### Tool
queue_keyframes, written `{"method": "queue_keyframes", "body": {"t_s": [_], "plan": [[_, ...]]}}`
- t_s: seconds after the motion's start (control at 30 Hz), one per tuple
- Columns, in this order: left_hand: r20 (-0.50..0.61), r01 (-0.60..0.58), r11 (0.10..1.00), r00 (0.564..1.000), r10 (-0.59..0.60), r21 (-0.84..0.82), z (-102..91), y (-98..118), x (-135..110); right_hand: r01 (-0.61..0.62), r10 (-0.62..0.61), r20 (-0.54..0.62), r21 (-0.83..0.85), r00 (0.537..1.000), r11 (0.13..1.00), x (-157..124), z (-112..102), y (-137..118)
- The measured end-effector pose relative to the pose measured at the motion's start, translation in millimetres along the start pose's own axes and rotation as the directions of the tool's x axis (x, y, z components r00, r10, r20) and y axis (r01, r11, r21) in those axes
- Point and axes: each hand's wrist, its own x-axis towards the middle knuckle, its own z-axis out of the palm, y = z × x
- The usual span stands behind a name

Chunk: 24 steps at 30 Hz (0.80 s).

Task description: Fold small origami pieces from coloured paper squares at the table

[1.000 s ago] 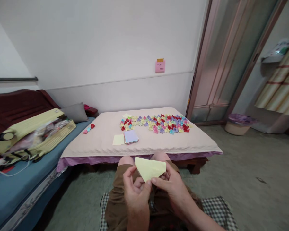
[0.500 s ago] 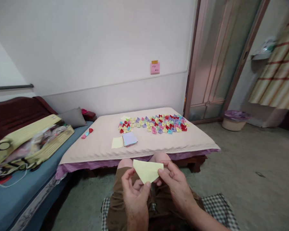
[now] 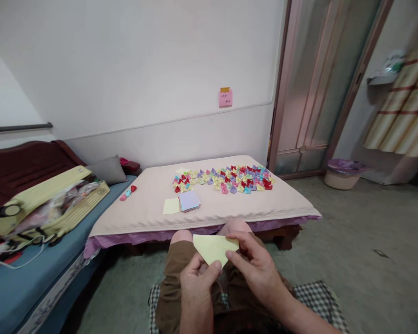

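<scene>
Head view: held up over the knees, between both hands, a pale yellow paper (image 3: 212, 247), folded flat into a triangle with its point down. Pinched at the lower tip by the left hand (image 3: 196, 284), thumb over the front; gripped along the right edge by the right hand (image 3: 257, 266), fingers closed on it, likely to press a crease sharp. Matte, thin, evenly coloured. Beyond the hands, on the low desk (image 3: 289, 199), a stack of sheets (image 3: 189, 201) within reach, further off a spread of folded pieces (image 3: 226, 179).
</scene>
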Motion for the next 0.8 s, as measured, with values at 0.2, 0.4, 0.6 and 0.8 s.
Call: {"method": "queue_keyframes", "body": {"t_s": [0.2, 0.4, 0.6, 0.8], "plan": [[-0.021, -0.004, 0.995, 1.0, 0.006, 0.102, -3.3, -1.3, 1.5, 0.077, -0.082, -0.033, -0.134, 0.996, 0.988, -1.0, -1.0, 7.9], [-0.005, 0.008, 0.996, 1.0, -0.007, 0.088, -2.5, -0.6, -0.1, 0.234, -0.24, 0.008, -0.252, 0.971, 0.939, -1.0, -1.2, 8.5], [0.007, 0.017, 0.999, 1.0, -0.017, 0.048, -3.4, -2.2, 1.7, 0.289, -0.284, 0.059, -0.274, 0.957, 0.917, -1.7, 0.5, 10.1], [0.019, 0.011, 0.999, 1.0, -0.011, 0.041, -5.4, -4.5, 5.6, -0.072, 0.066, 0.107, 0.049, 0.992, 0.996, 0.9, 0.5, 6.1]]}}
